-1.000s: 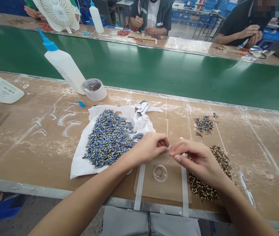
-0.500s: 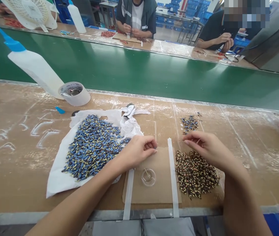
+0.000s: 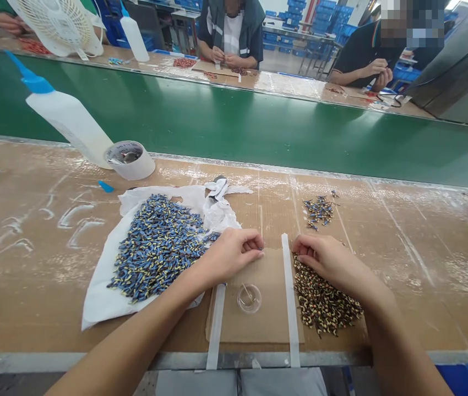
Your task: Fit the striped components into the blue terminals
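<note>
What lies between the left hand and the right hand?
Head view: a white tape strip on a cardboard pad separates left hand and right hand.

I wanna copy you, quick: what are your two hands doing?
Left hand: pinched shut, contents hidden.
Right hand: fingertips on brown-and-yellow pieces, grip unclear.

this is a factory assembly line: a long green conveyor belt (image 3: 259, 126) runs between taped cardboard benches (image 3: 31, 231), workers (image 3: 230, 33) sit opposite, and blue crates (image 3: 325, 19) are stacked behind.
</note>
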`<state>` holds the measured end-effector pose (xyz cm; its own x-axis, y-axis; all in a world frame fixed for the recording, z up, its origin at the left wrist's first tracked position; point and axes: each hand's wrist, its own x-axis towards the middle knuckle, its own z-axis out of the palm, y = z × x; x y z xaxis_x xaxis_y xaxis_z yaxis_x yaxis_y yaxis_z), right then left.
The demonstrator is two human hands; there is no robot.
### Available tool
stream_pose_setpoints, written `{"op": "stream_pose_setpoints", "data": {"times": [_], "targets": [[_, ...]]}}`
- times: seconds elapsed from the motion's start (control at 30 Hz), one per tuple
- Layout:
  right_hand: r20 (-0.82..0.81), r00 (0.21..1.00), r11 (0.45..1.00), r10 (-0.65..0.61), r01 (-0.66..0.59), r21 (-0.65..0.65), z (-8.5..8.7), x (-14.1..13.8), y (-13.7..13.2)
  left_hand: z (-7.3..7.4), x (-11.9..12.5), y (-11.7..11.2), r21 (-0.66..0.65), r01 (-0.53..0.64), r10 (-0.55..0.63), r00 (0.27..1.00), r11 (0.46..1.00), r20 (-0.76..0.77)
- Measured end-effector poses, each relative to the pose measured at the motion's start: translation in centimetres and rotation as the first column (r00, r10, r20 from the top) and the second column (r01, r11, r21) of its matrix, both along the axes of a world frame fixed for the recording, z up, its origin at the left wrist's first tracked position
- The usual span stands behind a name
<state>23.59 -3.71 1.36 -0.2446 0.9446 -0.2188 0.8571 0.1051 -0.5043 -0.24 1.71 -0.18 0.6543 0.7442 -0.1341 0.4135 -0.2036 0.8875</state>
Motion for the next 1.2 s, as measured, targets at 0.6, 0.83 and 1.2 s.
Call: {"op": "stream_pose_setpoints", "data": {"times": [0.6, 0.83, 1.2], "targets": [[-0.251, 0.966, 0.983, -0.058, 0.099, 0.152, -1.5, -1.6, 0.7, -0.2, -0.3, -0.2, 0.034, -0.043, 0.042, 0.999, 0.998, 0.033], [-0.644, 0.719, 0.963, -0.261, 0.243, -0.120, -1.1, -2.7, 0.5, 0.2, -0.1, -0.6, 0.053, -0.088, 0.083, 0.993, 0.995, 0.085], [-0.744, 0.610, 0.945, -0.274, 0.315, -0.090, -1.6, -4.6, 0.1, 0.5, 0.1, -0.7, 0.074, -0.097, 0.091, 0.992, 0.993, 0.086]]}}
